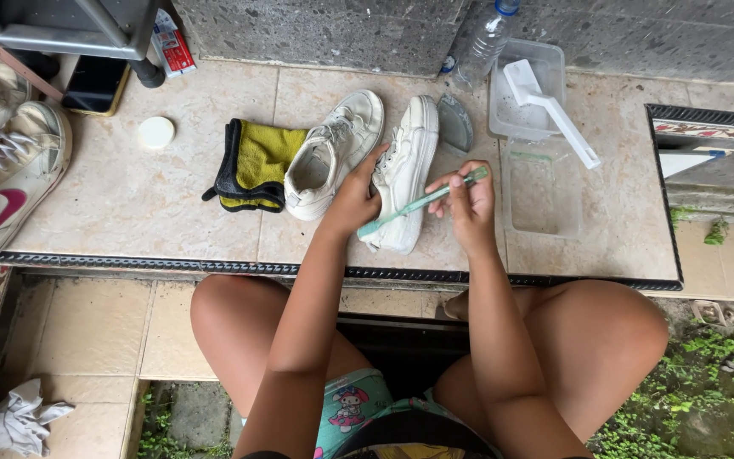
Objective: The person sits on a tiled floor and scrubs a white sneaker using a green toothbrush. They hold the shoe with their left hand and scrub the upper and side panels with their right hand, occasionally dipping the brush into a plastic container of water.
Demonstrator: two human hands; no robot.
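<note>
White shoe lay on its side on tiled ledge, steadied by left hand closed on its upper, so sole edge was turned toward brush. Right hand was closed around green toothbrush, held slantwise, tip against shoe's side. 2nd white shoe sat just beside, touching. Yellow cloth near left; 2 clear tubs and bottle at right. Nothing blocked brush.

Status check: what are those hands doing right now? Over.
Left hand steadies white sneaker, tipped on its side. Right hand grips green toothbrush against it. Second sneaker alongside; nothing in the way.
</note>
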